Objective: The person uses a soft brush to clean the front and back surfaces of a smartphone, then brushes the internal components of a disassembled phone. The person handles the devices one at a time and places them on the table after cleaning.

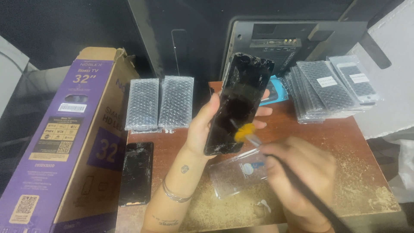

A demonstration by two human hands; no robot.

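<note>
Left of the brown table leans a purple-and-tan carton; bubble-wrap packets stand at its back edge, white-labelled ones back right.

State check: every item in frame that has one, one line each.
Left hand: gripping the cracked black phone screen.
Right hand: closed on a thin dark tool.
Cracked black phone screen: held upright, glass shattered.
Thin dark tool with orange tip: tip touching the screen.
Second black phone: flat on table, cracked.
Bubble-wrap packets: sealed, leaning.
Purple cardboard box: top flap open.
</note>
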